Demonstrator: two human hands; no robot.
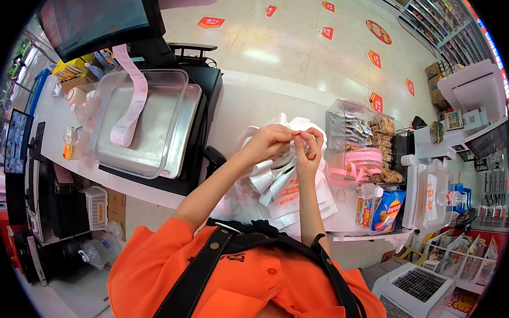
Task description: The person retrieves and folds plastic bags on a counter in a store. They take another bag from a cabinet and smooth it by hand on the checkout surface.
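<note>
A heap of white plastic bags (279, 199), some with orange print, lies on the white counter in front of my body. Above the heap, the fingertips of both hands meet in a pinch. My left hand (269, 142) reaches in from the left, its fingers closed and bent toward the right one. My right hand (309, 152) rises from below, thumb and fingers pressed together. Whatever lies between the fingertips is too small or hidden to make out. White plastic shows just behind and beneath the fingers.
On the left, a clear plastic tray (108, 123) with a curled paper strip (130, 110) rests on a metal-topped scale (182, 134), near a monitor (98, 24). To the right stand a clear bin of packaged snacks (350, 129), pink ribbon rolls (361, 161) and a blue chip bag (388, 210).
</note>
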